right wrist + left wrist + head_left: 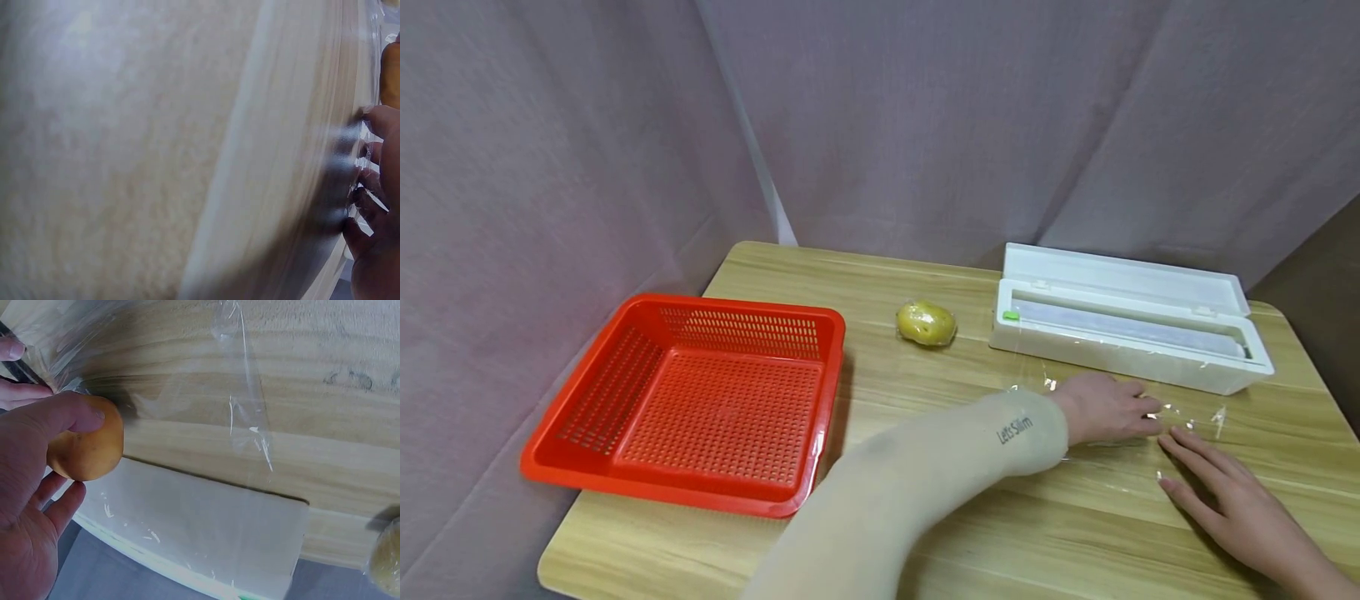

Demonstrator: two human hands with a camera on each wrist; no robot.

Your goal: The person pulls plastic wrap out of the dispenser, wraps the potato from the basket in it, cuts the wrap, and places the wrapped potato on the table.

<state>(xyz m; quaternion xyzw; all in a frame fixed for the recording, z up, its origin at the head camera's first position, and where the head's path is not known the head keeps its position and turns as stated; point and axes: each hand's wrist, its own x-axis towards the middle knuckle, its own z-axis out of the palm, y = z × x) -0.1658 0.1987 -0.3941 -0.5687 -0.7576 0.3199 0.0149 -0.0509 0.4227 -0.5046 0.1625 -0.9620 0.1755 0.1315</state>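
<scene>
My left hand (1108,407) reaches across the table over a sheet of clear plastic wrap (240,419). In the left wrist view its thumb and fingers grip a smooth orange-brown potato (94,440); the head view hides this potato behind the hand. My right hand (1240,504) is just to the right, thumb apart from its outstretched fingers. Those fingertips (370,115) touch the glossy wrap in the right wrist view. Behind both hands stands a white wrap dispenser (1120,362), lid up, with a roll inside and a green slider (1011,316) at its left end.
A second potato (927,323), covered in clear wrap, lies left of the dispenser. An upright red plastic basket (831,392) with perforated sides and bottom occupies the table's left side. The wooden table (880,275) has rounded corners and backs onto a grey curtain (925,125).
</scene>
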